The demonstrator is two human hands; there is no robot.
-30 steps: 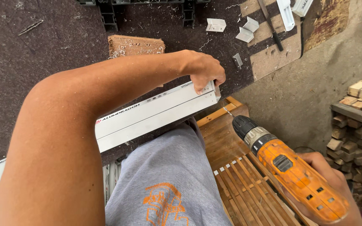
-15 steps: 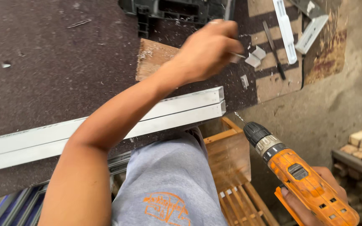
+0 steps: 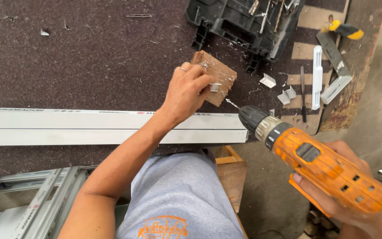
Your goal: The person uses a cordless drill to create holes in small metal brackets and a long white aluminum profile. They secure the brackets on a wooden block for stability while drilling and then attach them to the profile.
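A dark workbench [image 3: 80, 57] is seen, and a long white profile [image 3: 89, 128] is laid along its near edge. An orange drill [image 3: 319, 163] is gripped by the right hand [image 3: 345, 199] beyond the bench's right near corner. A wooden block [image 3: 217, 77] and a small white bracket [image 3: 215, 87] on it are pinched by the left hand [image 3: 186, 93], behind the profile.

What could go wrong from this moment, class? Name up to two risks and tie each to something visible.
1. The drill bit points toward the left hand, whose fingers pinch a small white bracket on the wooden block; a slip could injure them.
2. The block looks unclamped on the workbench, so it might shift or spin.
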